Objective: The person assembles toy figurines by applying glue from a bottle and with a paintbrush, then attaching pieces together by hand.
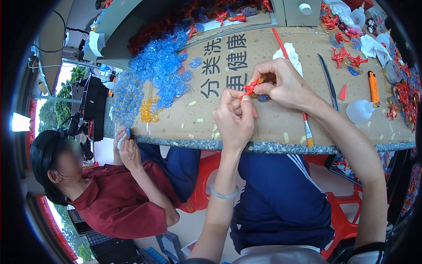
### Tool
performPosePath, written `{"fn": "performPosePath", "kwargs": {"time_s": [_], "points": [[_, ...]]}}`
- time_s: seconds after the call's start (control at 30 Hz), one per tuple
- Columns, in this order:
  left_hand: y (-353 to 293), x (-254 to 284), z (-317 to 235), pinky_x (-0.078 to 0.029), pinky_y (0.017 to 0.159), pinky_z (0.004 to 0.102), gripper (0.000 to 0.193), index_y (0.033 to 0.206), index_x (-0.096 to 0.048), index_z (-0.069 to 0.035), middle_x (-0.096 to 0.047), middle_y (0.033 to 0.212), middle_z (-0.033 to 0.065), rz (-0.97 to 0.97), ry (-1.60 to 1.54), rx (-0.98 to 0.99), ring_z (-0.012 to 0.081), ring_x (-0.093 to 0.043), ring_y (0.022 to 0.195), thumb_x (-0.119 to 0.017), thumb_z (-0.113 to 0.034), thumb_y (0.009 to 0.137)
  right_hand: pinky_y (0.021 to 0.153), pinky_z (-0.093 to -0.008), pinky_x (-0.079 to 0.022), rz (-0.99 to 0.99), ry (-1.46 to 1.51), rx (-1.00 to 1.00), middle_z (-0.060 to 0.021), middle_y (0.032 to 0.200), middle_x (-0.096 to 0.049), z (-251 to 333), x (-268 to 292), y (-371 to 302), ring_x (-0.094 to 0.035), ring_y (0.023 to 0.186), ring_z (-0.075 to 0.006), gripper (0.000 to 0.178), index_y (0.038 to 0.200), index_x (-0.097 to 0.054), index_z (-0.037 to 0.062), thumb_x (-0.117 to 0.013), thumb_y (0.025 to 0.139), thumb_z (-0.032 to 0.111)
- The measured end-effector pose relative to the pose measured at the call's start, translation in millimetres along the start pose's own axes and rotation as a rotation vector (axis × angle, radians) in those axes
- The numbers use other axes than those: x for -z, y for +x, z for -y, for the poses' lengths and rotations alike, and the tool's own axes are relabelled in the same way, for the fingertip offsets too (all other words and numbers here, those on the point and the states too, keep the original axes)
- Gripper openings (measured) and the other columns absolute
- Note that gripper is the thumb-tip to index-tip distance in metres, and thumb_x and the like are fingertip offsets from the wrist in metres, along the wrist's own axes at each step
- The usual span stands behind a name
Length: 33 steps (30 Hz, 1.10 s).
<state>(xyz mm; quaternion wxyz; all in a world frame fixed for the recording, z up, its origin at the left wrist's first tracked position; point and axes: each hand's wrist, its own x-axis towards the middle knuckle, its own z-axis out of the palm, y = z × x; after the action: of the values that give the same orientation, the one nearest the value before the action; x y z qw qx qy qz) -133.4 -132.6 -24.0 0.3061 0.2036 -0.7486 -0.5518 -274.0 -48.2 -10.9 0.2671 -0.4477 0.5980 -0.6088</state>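
Observation:
Between my two hands, above the cardboard-covered table (189, 119), is a small glossy red plastic figurine (249, 89). My left hand (236, 112), with a pale bangle on its wrist, pinches it from the near left side. From the right, my right hand (281, 86) grips it with thumb and fingers closed. A bluish translucent part shows under the right fingertips; whether it is joined to the figurine I cannot tell. A red-handled paintbrush (307, 127) lies partly hidden under my right wrist. Beyond that hand rests a crumpled white tissue (293, 57).
Blue translucent pieces (160, 61) and amber ones (150, 110) are heaped left. At right lie a slim dark tool (329, 81), an orange cutter (373, 88), a white squeeze bottle (359, 112) and red figurines (404, 99). A co-worker (127, 198) sits at left, hands at the table edge.

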Motion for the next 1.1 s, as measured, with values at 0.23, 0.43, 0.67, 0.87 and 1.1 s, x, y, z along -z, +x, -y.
{"fn": "performPosePath", "kwargs": {"time_s": [0.23,0.43,0.67,0.87,1.1], "points": [[1.7,-1.1,-3.9,-0.039,0.043,0.0203,0.007,0.084,-0.049,0.004,-0.059,0.054,0.0067,-0.014,0.042,0.000,0.0042,-0.053,0.049,-0.051,0.002,0.089,0.057,-0.0286,-0.045,-0.004,0.003,-0.024,-0.0127,0.064,-0.063,-2.2,0.2,-0.2,-0.059,0.062,-0.0129,0.003,0.072,-0.061,-0.0067,-0.062,0.069,-0.008],[2.5,-0.4,-3.8,-0.039,0.043,0.0204,0.006,0.084,-0.048,0.004,-0.059,0.054,0.0068,-0.019,0.042,-0.012,0.0043,-0.053,0.048,-0.051,0.002,0.089,0.058,-0.0286,-0.045,-0.006,0.005,-0.037,-0.0117,0.064,-0.063,-1.9,-0.3,1.3,-0.059,0.062,-0.0127,0.004,0.072,-0.062,-0.0064,-0.064,0.069,-0.006],[2.0,1.4,-4.3,-0.038,0.043,0.0202,0.006,0.084,-0.048,0.004,-0.059,0.053,0.0060,-0.027,0.055,-0.019,0.0037,-0.053,0.048,-0.052,0.003,0.089,0.068,-0.0250,-0.048,0.054,-0.026,-0.127,-0.0055,0.076,-0.064,0.4,-0.6,1.8,-0.059,0.074,-0.0100,0.008,0.079,-0.062,-0.0047,-0.060,0.076,-0.012],[2.8,-1.0,-2.8,-0.038,0.042,0.0196,0.007,0.083,-0.048,0.003,-0.059,0.053,0.0054,-0.031,0.043,-0.028,0.0029,-0.053,0.048,-0.052,0.003,0.089,0.059,-0.0277,-0.045,-0.009,-0.031,-0.046,-0.0096,0.065,-0.062,-0.2,-0.4,0.3,-0.057,0.063,-0.0115,0.005,0.077,-0.065,-0.0061,-0.064,0.072,-0.005],[2.0,-0.4,2.7,-0.037,0.041,0.0196,0.008,0.082,-0.048,0.003,-0.058,0.053,0.0048,-0.037,0.003,-0.057,0.0026,-0.052,0.047,-0.052,0.004,0.089,0.057,-0.0278,-0.044,-0.010,-0.020,-0.067,-0.0093,0.063,-0.061,0.4,-2.2,0.7,-0.056,0.062,-0.0112,0.005,0.077,-0.065,-0.0061,-0.063,0.072,-0.006]]}}
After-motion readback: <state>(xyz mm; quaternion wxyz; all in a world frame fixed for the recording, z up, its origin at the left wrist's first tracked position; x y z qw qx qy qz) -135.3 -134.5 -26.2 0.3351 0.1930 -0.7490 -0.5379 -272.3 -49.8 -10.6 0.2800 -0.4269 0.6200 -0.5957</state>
